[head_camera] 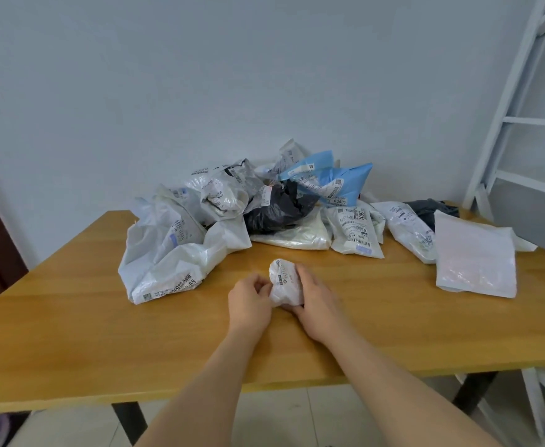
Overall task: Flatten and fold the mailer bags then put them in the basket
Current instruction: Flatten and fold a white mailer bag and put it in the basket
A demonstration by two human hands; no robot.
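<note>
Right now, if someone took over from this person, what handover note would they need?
Left hand and right hand: both grip one small crumpled white mailer on the table.
Pile of crumpled mailers at the table's far side; bubble mailer lies flat at right.
Done: nothing visibly folded.
Left: flatten and fold this one, then the rest. No basket in view.

Left hand and right hand grip, fingers curled.

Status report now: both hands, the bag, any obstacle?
Left hand and right hand both grip small crumpled white plastic mailer bag. Not flattened. Basket not visible.
</note>
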